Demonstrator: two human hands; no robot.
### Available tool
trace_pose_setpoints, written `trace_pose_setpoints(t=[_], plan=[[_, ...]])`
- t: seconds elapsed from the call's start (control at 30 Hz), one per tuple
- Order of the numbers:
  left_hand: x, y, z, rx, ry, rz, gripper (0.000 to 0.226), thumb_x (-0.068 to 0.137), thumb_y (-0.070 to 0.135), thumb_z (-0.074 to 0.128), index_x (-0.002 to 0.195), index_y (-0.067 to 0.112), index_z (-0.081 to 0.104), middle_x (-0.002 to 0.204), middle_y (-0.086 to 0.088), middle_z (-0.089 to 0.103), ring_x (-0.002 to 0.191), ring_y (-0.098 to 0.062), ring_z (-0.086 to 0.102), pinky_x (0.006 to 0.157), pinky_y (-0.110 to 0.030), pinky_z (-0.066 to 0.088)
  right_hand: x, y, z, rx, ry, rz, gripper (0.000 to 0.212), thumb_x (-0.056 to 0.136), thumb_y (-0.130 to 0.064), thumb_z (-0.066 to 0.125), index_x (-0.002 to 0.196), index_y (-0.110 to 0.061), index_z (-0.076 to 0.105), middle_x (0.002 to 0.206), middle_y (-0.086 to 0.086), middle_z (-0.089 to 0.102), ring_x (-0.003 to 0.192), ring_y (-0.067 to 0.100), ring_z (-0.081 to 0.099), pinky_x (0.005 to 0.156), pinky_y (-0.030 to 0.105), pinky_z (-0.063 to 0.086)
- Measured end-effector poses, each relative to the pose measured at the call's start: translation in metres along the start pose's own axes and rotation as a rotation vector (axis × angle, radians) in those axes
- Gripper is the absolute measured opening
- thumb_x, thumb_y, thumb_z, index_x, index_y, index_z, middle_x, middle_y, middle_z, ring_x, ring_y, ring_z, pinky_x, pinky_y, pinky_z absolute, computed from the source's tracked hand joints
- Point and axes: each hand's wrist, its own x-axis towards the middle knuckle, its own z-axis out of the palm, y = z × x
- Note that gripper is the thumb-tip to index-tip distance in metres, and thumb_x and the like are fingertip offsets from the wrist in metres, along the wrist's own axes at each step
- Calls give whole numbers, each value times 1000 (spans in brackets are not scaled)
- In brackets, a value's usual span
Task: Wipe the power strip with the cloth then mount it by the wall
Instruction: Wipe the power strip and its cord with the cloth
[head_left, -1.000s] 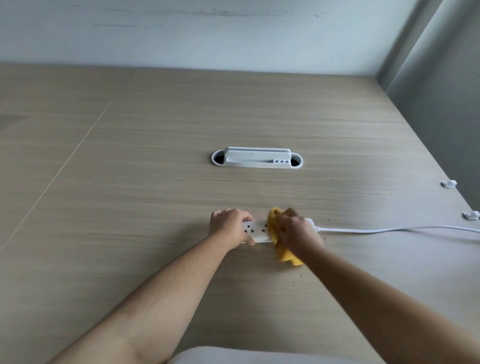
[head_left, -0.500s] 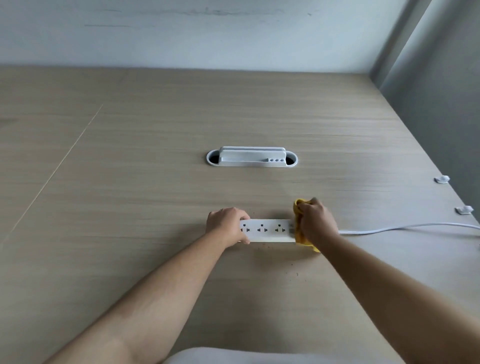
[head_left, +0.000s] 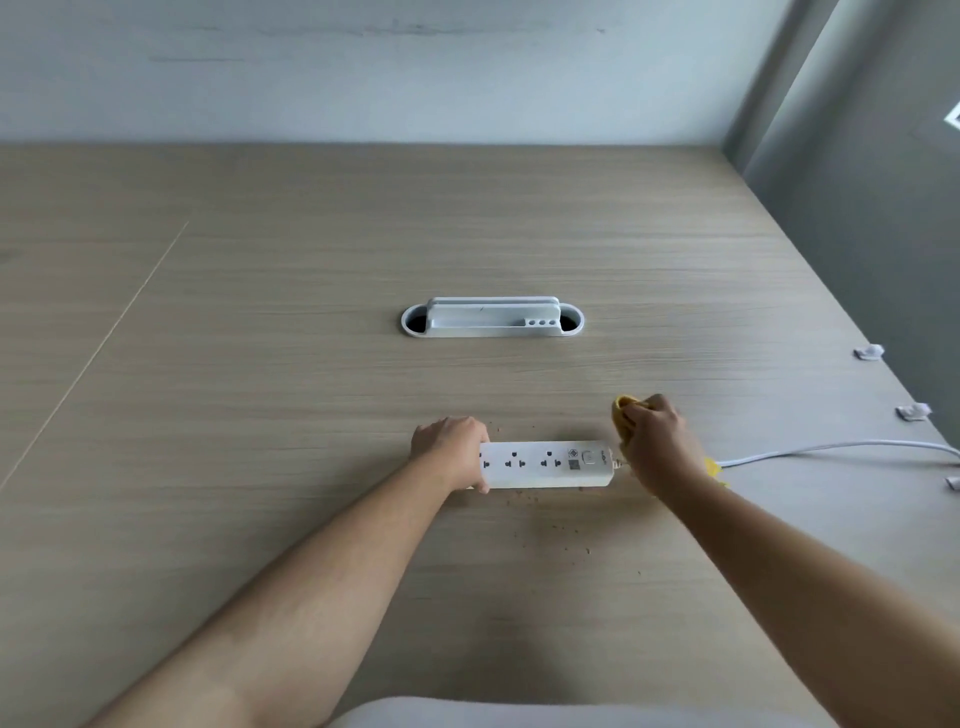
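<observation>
Found white on the power strip (head_left: 545, 465), with dark socket slots in a row and a small grey label and button patch near one end. Noted white likewise on the cord (head_left: 831, 447). Logged plain bright yellow on the cloth (head_left: 623, 410). Recorded pale beige wood grain, finely streaked, across the counter (head_left: 260, 364), scattered with small dark brown specks (head_left: 563, 530). Marked white with two black openings on the cable tray (head_left: 492, 318). Observed white on the clips (head_left: 868, 352), pale bluish white with faint grey scuffs on the back wall (head_left: 363, 67), flat mid grey on the side wall (head_left: 883, 234).
</observation>
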Motion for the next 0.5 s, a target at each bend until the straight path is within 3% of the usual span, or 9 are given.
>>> trace_pose_setpoints(t=[0.13, 0.2, 0.27, 0.4, 0.43, 0.5], plan=[[8, 30, 2, 86, -3, 134, 75, 60, 44, 82, 124, 26, 47, 128, 3, 48, 122, -21, 45, 97, -41, 35, -39, -46, 17, 134, -78, -306, 25, 82, -14, 61, 106, -16, 65, 114, 11, 56, 93, 33, 57, 71, 40, 53], [9, 43, 6, 100, 2, 162, 64, 64, 43, 80, 117, 24, 50, 123, 2, 54, 119, -22, 50, 95, -40, 36, -54, -45, 22, 168, -76, -383, 26, 84, -17, 60, 109, -16, 64, 113, 11, 56, 97, 31, 53, 73, 41, 52], [10, 48, 11, 98, -8, 143, 55, 65, 41, 80, 108, 21, 52, 117, 1, 60, 112, -23, 55, 91, -37, 37, -53, -24, 20, 169, -17, -346, 25, 85, -16, 59, 109, -13, 65, 111, 14, 57, 98, 33, 54, 75, 41, 51], [9, 46, 13, 62, -2, 106, 53, 62, 34, 84, 104, 20, 53, 114, 1, 63, 104, -23, 58, 83, -33, 42, -26, 16, 5, 202, 77, 172, 27, 83, -6, 52, 107, -8, 64, 104, 18, 55, 94, 38, 56, 75, 36, 45], [9, 47, 13, 55, -7, 100, 52, 62, 32, 84, 103, 21, 53, 113, 2, 63, 103, -23, 58, 79, -32, 43, -23, 11, 1, 227, 112, 176, 27, 82, -6, 54, 106, -8, 65, 104, 17, 56, 92, 38, 57, 74, 35, 45], [9, 48, 11, 53, -12, 86, 52, 63, 32, 84, 104, 22, 54, 113, 2, 64, 102, -23, 59, 75, -32, 43, -26, -16, 1, 286, 119, -28, 28, 78, -5, 61, 105, -10, 67, 107, 16, 59, 90, 35, 59, 75, 35, 47]])
